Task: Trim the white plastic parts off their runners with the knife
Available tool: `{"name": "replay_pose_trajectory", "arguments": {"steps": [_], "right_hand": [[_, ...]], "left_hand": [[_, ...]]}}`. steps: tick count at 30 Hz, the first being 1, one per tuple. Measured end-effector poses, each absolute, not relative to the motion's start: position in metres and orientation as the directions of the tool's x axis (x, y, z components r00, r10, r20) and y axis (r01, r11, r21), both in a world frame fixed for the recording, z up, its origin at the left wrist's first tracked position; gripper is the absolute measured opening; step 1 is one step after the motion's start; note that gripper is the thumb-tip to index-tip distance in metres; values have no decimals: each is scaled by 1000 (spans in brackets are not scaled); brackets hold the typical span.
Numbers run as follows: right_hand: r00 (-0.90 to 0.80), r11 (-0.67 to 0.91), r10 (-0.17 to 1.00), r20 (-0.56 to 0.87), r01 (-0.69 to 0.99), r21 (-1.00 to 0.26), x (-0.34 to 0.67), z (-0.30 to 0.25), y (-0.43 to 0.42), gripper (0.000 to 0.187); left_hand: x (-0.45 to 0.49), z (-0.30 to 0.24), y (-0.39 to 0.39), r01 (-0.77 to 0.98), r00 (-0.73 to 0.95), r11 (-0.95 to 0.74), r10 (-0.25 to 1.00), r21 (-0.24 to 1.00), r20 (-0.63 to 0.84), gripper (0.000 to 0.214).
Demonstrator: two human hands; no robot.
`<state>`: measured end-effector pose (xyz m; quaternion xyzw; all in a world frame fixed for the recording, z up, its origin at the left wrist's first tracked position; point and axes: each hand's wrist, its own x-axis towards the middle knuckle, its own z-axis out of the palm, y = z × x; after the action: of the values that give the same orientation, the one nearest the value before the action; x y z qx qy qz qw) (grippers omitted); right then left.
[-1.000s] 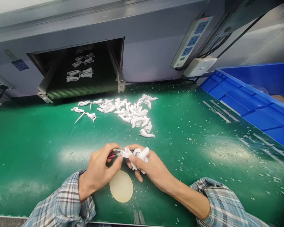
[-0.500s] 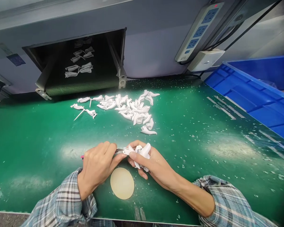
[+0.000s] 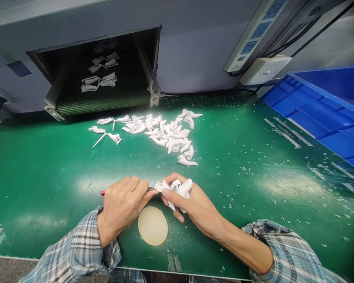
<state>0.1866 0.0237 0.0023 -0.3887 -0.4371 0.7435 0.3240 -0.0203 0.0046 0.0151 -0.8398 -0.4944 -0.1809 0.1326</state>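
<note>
Just beyond the tan disc (image 3: 152,226), the left hand (image 3: 122,206) pinches a pink-handled tool (image 3: 102,193) against white parts (image 3: 177,188) clutched in the right hand (image 3: 199,208); the pile (image 3: 165,133) farther beyond it seems left to do

The left hand (image 3: 120,208) and the right hand (image 3: 194,206) are meeting at the near middle of the green table mat (image 3: 253,165). The left is gripping a pink-handled cutting tool (image 3: 102,193); the right is clasping a bunch of white moulded plastic parts (image 3: 175,188), with the tool tip touching it. A round beige disc (image 3: 152,226) is lying on the mat just before the hands. A loose heap of white plastic parts (image 3: 165,133) is lying behind them, well apart. Behind the heap, leftward, a dark ribbed conveyor belt (image 3: 103,104) is carrying further white sprued parts (image 3: 98,80). A blue plastic crate (image 3: 327,118) is standing at the right, with a white power strip (image 3: 253,41) hanging behind it.
</note>
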Motion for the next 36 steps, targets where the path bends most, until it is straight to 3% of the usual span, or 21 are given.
{"name": "replay_pose_trajectory", "arguments": {"steps": [3, 7, 10, 16, 36], "right_hand": [[-472, -452, 822, -318, -201, -869, 185, 5, 24, 39], [-499, -580, 778, -381, -339, -740, 183, 4, 26, 35], [-522, -639, 745, -414, -385, -666, 183, 2, 29, 33], [-474, -630, 767, -433, -426, -649, 185, 1, 30, 34], [-470, -602, 785, -404, -423, -678, 185, -3, 28, 31]], "left_hand": [[-22, 12, 5, 863, 422, -499, 800, 82, 425, 41], [-23, 9, 6, 774, 317, -459, 878, 436, 359, 31], [-21, 8, 8, 698, 317, -456, 888, 552, 333, 33], [-17, 9, 6, 660, 339, -435, 900, 613, 274, 24], [-16, 12, 2, 679, 369, -420, 904, 602, 214, 29]]}}
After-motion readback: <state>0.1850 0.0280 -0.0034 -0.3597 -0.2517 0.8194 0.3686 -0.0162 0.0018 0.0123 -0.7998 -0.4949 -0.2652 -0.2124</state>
